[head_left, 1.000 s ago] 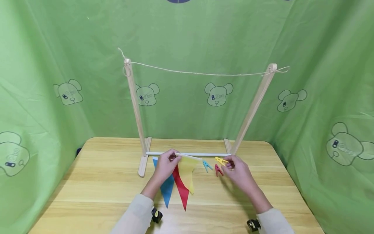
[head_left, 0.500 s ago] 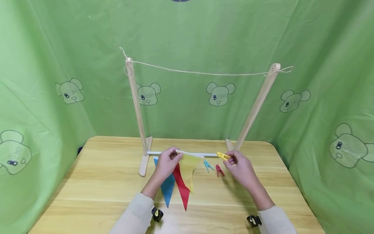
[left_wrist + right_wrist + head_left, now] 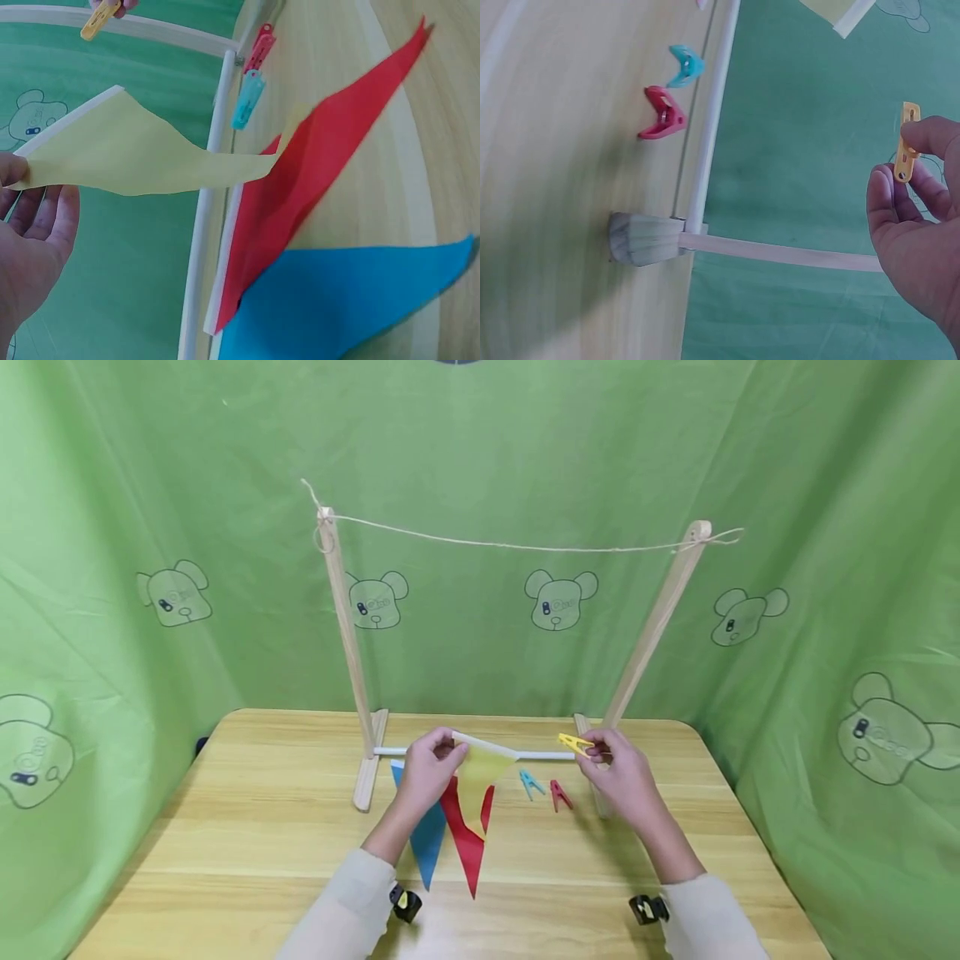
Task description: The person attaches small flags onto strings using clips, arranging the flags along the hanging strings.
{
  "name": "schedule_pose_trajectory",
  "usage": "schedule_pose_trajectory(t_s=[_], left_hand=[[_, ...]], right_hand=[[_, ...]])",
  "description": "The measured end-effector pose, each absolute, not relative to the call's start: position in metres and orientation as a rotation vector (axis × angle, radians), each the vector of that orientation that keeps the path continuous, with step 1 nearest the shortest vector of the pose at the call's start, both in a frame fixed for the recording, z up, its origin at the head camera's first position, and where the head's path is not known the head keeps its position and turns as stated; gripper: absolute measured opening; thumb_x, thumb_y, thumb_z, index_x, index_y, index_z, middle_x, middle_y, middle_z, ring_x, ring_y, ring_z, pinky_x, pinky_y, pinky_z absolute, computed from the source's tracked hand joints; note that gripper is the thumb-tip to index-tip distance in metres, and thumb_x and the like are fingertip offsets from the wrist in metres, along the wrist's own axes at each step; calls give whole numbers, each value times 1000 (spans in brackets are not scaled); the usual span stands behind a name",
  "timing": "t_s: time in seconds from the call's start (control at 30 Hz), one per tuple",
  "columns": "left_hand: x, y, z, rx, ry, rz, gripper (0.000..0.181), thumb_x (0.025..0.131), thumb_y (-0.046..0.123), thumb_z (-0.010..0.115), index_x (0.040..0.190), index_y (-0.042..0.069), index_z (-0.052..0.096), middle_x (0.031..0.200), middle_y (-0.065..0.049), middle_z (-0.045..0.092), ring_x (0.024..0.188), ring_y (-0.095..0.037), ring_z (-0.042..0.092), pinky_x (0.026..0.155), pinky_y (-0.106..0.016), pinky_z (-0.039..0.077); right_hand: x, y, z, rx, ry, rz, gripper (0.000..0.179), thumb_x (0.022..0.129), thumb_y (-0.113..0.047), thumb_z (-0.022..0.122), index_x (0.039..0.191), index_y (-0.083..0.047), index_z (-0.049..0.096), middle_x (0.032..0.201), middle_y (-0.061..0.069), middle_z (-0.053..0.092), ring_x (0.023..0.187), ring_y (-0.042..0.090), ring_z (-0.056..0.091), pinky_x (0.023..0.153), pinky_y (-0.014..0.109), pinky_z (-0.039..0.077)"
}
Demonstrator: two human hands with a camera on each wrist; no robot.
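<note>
Yellow flag [image 3: 476,779] and yellow clip [image 3: 573,743] are lifted higher; flag pinched by left hand [image 3: 430,770], clip by right hand [image 3: 622,774], not yet joined

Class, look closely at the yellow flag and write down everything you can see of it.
The yellow flag is a pale, thin, cloth-like triangle with a white band along its top edge. The left hand pinches it at one end of that band, which slopes down towards its free end in the head view. Below, it hangs bent, narrowing to a tip in front of the red flag; whether they touch is unclear.
</note>
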State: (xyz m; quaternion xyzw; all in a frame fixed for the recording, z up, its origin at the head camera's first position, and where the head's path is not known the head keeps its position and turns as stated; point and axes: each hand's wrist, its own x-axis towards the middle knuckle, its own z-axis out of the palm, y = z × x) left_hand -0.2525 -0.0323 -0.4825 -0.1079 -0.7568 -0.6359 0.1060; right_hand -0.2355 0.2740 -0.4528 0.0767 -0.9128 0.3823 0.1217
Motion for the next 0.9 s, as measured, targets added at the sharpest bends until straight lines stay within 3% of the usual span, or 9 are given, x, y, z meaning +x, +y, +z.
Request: schedule_pose_trajectory(t_s=[0.17,0.4,0.9], left_hand=[[-252,-29,-476,-317,-2198,-1895,11,94,7,75,90,1,66,88,-12,66,79,-14,61,71,-19,53],[-253,-26,-468,-296,-2159,-1939,11,93,5,75,91,0,65,90,-14,66,79,-12,62,71,-18,54],[-254,-27,-439,-253,-2140,-1965,8,93,-3,71,98,-9,67,92,-24,66,80,-17,61,68,-15,49]], right_hand=[[-237,275,-448,248,-2640,1119,28,95,-3,71,121,2,63,110,16,64,99,26,63,90,37,60],[-239,275,-442,237,-2619,1119,31,95,-5,72,124,2,63,112,17,64,98,24,62,84,11,52],[-245,271,-421,225,-2608,1089,32,95,-10,73,122,2,62,109,16,65,98,26,64,81,9,49]])
